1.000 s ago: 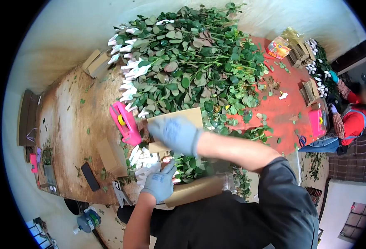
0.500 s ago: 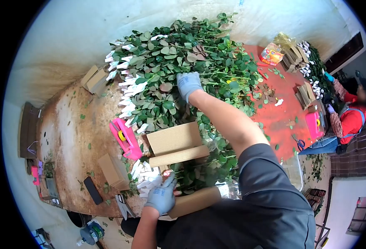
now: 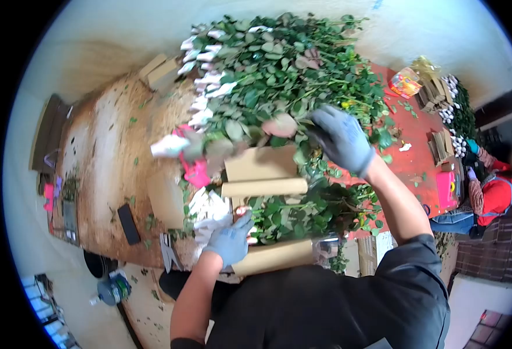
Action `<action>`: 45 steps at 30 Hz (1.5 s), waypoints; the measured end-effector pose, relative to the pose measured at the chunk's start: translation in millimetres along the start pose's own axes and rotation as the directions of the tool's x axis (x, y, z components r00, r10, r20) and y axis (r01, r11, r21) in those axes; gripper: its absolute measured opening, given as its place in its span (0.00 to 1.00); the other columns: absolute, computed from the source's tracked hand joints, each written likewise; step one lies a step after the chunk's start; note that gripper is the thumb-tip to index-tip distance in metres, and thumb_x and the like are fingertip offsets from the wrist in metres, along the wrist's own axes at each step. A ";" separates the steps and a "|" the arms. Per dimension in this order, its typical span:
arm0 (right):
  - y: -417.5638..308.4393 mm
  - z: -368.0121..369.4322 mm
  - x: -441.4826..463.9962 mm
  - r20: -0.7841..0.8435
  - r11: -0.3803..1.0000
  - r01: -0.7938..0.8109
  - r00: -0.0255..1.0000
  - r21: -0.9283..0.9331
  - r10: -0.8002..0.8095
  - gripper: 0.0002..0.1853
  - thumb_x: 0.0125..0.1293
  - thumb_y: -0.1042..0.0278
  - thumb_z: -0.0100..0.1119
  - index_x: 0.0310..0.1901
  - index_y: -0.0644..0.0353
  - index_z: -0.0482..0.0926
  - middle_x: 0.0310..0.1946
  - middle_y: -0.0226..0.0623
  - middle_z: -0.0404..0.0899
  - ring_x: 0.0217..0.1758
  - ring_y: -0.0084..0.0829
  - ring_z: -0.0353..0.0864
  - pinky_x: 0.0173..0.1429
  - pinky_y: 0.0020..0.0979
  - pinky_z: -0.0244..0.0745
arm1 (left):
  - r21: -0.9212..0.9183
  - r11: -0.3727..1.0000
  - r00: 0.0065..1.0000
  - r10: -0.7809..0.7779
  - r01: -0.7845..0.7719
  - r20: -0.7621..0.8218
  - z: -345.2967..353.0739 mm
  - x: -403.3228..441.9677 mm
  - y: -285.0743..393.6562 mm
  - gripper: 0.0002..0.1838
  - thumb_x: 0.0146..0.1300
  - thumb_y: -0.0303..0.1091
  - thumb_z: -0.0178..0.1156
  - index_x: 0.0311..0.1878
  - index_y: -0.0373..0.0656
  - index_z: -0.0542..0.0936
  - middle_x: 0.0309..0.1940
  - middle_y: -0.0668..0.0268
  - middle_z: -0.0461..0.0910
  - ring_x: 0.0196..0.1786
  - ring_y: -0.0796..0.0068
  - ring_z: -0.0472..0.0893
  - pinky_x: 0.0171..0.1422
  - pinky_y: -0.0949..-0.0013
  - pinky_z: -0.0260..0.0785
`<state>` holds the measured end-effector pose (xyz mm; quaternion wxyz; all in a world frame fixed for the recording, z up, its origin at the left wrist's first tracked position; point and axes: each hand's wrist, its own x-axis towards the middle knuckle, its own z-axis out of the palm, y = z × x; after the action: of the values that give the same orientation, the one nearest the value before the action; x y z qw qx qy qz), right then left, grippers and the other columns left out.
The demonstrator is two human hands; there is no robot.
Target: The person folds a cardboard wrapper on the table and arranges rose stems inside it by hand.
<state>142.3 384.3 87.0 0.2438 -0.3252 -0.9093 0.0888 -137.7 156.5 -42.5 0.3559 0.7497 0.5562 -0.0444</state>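
Observation:
My right hand [image 3: 343, 139], in a grey-blue glove, is closed around a leafy rose stem [image 3: 279, 125]. The stem stretches left to a head in a white sleeve [image 3: 172, 145], blurred by motion. My left hand [image 3: 230, 241], also gloved, has its fingers stretched out against pinkish flower heads [image 3: 242, 210] at the end of a bunch of stems [image 3: 285, 215]. That bunch lies between a corrugated cardboard flap [image 3: 265, 188] and a cardboard piece [image 3: 276, 257] near my body. Beyond my hands lies a large pile of leafy stems [image 3: 291, 70] with white-sleeved heads.
A pink tape dispenser [image 3: 195, 173] is partly hidden behind the moving stem. White sleeves [image 3: 206, 209], a black phone [image 3: 129, 224] and folded cardboard [image 3: 166, 198] lie on the worn table [image 3: 105, 157]. A co-worker in red [image 3: 497, 200] stands at the right.
My right hand has drawn a sleeved stem from the pile and moved right and toward me. My left hand stays by the bunch. The camera view has shifted.

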 end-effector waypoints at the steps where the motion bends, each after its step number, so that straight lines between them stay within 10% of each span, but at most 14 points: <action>1: -8.9 0.2 -18.7 0.048 0.999 0.009 0.999 0.051 -0.012 0.11 0.67 0.69 0.65 0.49 0.60 0.78 0.38 0.45 0.77 0.41 0.54 0.78 0.42 0.47 0.73 | 0.003 1.000 1.000 -0.008 0.008 0.011 0.9 0.7 -0.6 0.26 0.69 0.34 0.54 0.70 0.41 0.74 0.77 0.57 0.66 0.67 0.53 0.78 0.68 0.54 0.73; 7: -28.0 26.6 -122.2 0.329 0.972 -0.158 0.940 0.174 0.094 0.10 0.68 0.67 0.63 0.47 0.60 0.78 0.40 0.46 0.79 0.44 0.53 0.80 0.44 0.49 0.74 | 0.086 0.995 0.998 0.055 -0.055 -0.004 -18.9 -9.0 7.4 0.14 0.66 0.37 0.55 0.48 0.41 0.82 0.39 0.52 0.86 0.39 0.49 0.85 0.48 0.50 0.77; 10: -14.1 53.7 -163.9 0.342 0.956 -0.288 0.906 0.065 0.250 0.11 0.66 0.66 0.65 0.47 0.58 0.79 0.41 0.46 0.80 0.45 0.52 0.80 0.45 0.49 0.76 | 0.084 0.983 0.975 -0.171 0.161 0.140 8.3 9.0 -6.5 0.19 0.67 0.37 0.54 0.58 0.44 0.81 0.55 0.53 0.85 0.51 0.49 0.86 0.59 0.50 0.75; 13: -16.5 69.3 -172.9 0.335 0.918 -0.389 0.856 -0.083 0.393 0.12 0.65 0.63 0.65 0.48 0.56 0.79 0.44 0.44 0.80 0.48 0.49 0.81 0.47 0.48 0.76 | 0.048 0.998 0.998 -0.039 0.037 0.042 12.6 3.5 -9.2 0.25 0.71 0.37 0.51 0.70 0.45 0.74 0.71 0.60 0.72 0.61 0.52 0.82 0.65 0.52 0.73; 16: -45.8 72.6 -157.4 0.306 0.693 -0.139 0.823 -0.707 0.478 0.11 0.63 0.63 0.63 0.46 0.54 0.79 0.48 0.39 0.79 0.55 0.39 0.77 0.51 0.43 0.73 | 0.027 0.999 0.995 -0.045 0.042 0.092 3.4 3.1 -2.4 0.30 0.73 0.37 0.50 0.78 0.48 0.68 0.82 0.66 0.59 0.69 0.55 0.78 0.71 0.53 0.71; 19: -85.9 58.4 -124.6 0.342 0.752 -0.130 0.831 -0.647 0.438 0.10 0.64 0.65 0.60 0.46 0.56 0.79 0.44 0.38 0.79 0.52 0.39 0.79 0.51 0.43 0.75 | 0.000 0.998 0.995 -0.055 0.055 0.080 -1.9 2.2 0.4 0.30 0.71 0.36 0.51 0.76 0.46 0.69 0.80 0.62 0.63 0.72 0.55 0.74 0.74 0.54 0.67; 23: -127.5 87.1 -95.8 0.349 0.995 -0.040 0.934 -0.096 0.071 0.10 0.67 0.65 0.57 0.46 0.58 0.79 0.38 0.41 0.80 0.40 0.38 0.85 0.36 0.43 0.81 | 0.024 1.000 0.999 -0.009 0.008 0.046 3.0 3.4 -3.2 0.29 0.69 0.33 0.53 0.74 0.42 0.72 0.76 0.55 0.69 0.75 0.52 0.71 0.78 0.53 0.63; 36: -98.6 190.3 -89.2 0.428 0.878 0.242 0.903 -0.413 -0.048 0.13 0.71 0.63 0.54 0.50 0.59 0.81 0.36 0.44 0.84 0.35 0.39 0.87 0.32 0.39 0.78 | 0.006 1.000 0.999 -0.017 0.017 0.037 -5.4 0.7 4.3 0.29 0.68 0.32 0.54 0.74 0.42 0.71 0.74 0.54 0.70 0.74 0.50 0.71 0.77 0.54 0.65; 42: -89.7 192.8 -91.8 0.380 0.920 0.201 0.923 -0.335 -0.064 0.09 0.69 0.66 0.54 0.45 0.59 0.79 0.34 0.44 0.83 0.33 0.40 0.87 0.32 0.40 0.80 | -0.109 0.983 0.932 0.099 -0.145 -0.348 -5.2 10.5 -13.0 0.24 0.67 0.35 0.58 0.66 0.40 0.78 0.64 0.52 0.80 0.65 0.49 0.80 0.70 0.55 0.72; 45: -90.9 190.8 -93.5 0.399 0.930 0.186 0.916 -0.317 -0.047 0.09 0.69 0.66 0.54 0.45 0.59 0.79 0.34 0.44 0.83 0.33 0.40 0.87 0.32 0.40 0.81 | -0.032 0.998 0.914 -0.060 0.051 -0.402 -16.9 20.6 -18.2 0.22 0.67 0.32 0.60 0.64 0.42 0.79 0.55 0.53 0.84 0.56 0.46 0.83 0.60 0.50 0.76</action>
<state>59.4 254.1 -85.1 0.0043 -0.2838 -0.9585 -0.0265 -151.3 185.2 -48.3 0.2405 0.7229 0.6389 0.1065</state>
